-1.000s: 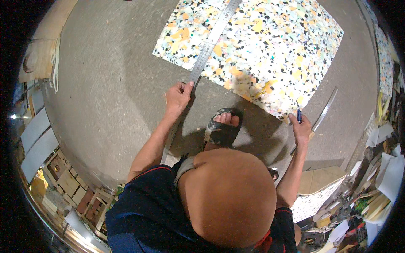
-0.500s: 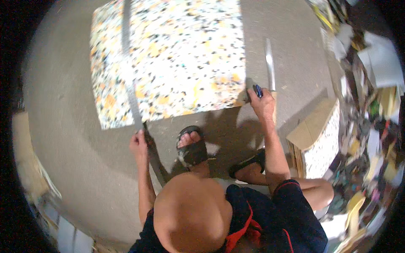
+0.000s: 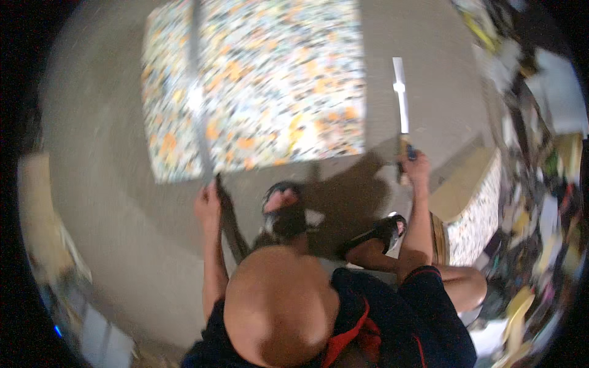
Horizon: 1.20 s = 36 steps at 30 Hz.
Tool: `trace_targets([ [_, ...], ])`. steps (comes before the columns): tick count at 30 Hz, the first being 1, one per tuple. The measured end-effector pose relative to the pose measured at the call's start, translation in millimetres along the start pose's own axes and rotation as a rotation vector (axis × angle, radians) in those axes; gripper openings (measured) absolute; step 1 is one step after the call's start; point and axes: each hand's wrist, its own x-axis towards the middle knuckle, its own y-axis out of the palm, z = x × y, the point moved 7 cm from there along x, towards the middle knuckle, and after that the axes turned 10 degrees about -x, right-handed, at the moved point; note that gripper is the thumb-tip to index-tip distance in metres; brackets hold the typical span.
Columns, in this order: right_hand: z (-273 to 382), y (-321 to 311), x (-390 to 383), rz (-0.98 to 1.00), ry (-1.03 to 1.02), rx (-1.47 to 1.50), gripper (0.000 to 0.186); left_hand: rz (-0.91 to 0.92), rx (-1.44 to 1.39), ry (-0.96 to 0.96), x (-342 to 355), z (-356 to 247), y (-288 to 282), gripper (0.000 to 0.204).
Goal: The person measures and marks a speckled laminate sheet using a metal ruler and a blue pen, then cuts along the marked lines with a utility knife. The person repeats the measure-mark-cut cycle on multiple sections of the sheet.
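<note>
A thick speckled foam sheet (image 3: 288, 92) in white, orange and black lies on the floor. Across its left part runs a long metal ruler (image 3: 197, 116). My left hand (image 3: 208, 199) pinches the ruler's near end, just past the sheet's near edge. Off the sheet's right side lies a long-bladed knife (image 3: 400, 101), its pale handle toward me. My right hand (image 3: 417, 168) is closed round a dark blue pen (image 3: 411, 152) and sits at the knife's handle. Blur hides whether its fingers also touch that handle.
To the right, a foam block with a tan top (image 3: 469, 208) stands near my knee. Beyond it spreads a heap of mixed scraps (image 3: 540, 227). My sandalled foot (image 3: 283, 211) is close to the sheet's near edge. Tan boards (image 3: 40, 214) line the far left.
My right hand has moved away from the sheet's near right corner, rightward and back to the knife handle, pen still in it. The left hand stays on the ruler's end. The view has shifted slightly.
</note>
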Motion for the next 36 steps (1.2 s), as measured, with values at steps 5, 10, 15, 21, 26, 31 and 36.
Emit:
trace_targets([
  [5, -13.9, 0.5, -28.9, -0.057, 0.062, -0.001, 0.06, -0.042, -0.047, -0.077, -12.4, 33.2, -26.5, 0.049],
  [10, 18.9, -32.5, -35.0, -0.25, 0.065, -0.047, 0.053, -0.018, -0.098, -0.131, -18.3, 42.4, -32.5, 0.049],
  [15, 92.2, -51.7, -30.6, -0.172, -0.052, 0.074, 0.052, -0.019, -0.164, -0.154, -22.0, 44.2, -35.2, 0.05],
  [21, 159.9, -58.7, -29.1, -0.092, -0.132, 0.186, 0.052, -0.031, -0.135, -0.129, -20.7, 47.2, -33.7, 0.05],
  [26, 183.0, -56.9, -19.8, -0.09, -0.204, 0.293, 0.052, -0.055, -0.116, -0.1, -19.1, 36.6, -29.1, 0.051],
  [31, 204.4, -44.8, -30.7, -0.047, -0.186, 0.267, 0.053, -0.045, -0.138, -0.091, -13.1, 47.5, -37.9, 0.052],
  [36, 220.7, -40.0, -39.8, 0.001, -0.151, 0.303, 0.054, -0.004, -0.119, -0.015, 5.6, 54.9, -41.4, 0.052],
])
